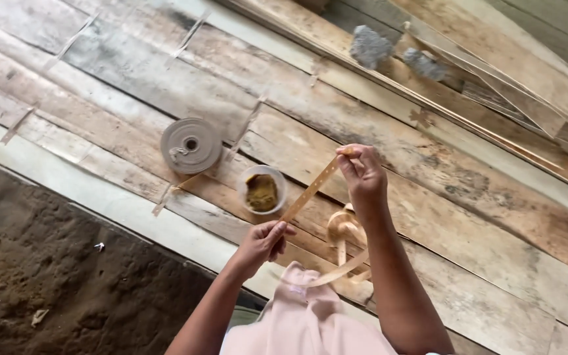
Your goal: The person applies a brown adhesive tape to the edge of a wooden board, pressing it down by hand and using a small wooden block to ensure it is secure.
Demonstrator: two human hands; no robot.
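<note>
Tan strip (311, 190): a narrow, flat, paper-like band, stretched taut on a slant between the two hands, above the tabletop.

Left hand (264, 240): fingers pinched on the lower end of the strip; forearm enters from the bottom edge.

Right hand (363, 172): fingertips pinched on the upper end of the strip, up and to the right of the left hand.

Loose coil of strip (344, 227): curled loops of the same tan band, lying just below the right hand, partly behind the right forearm; a tail runs down toward the pale pink garment (310, 315).

Small round bowl (262, 190): pale rim, brownish paste inside, just above the left hand, just left of the taut strip.

Roll of tape (190, 145): grey-tan, wound flat, lying up and left of the bowl, well apart from both hands.

Tabletop (133, 85): weathered wooden planks with short tape pieces stuck across the seams.

Two grey stones (369, 46): far beyond the right hand, resting on thin veneer sheets (507, 72).

Bare earth (67, 276): left of the left forearm, below the plank edge.
</note>
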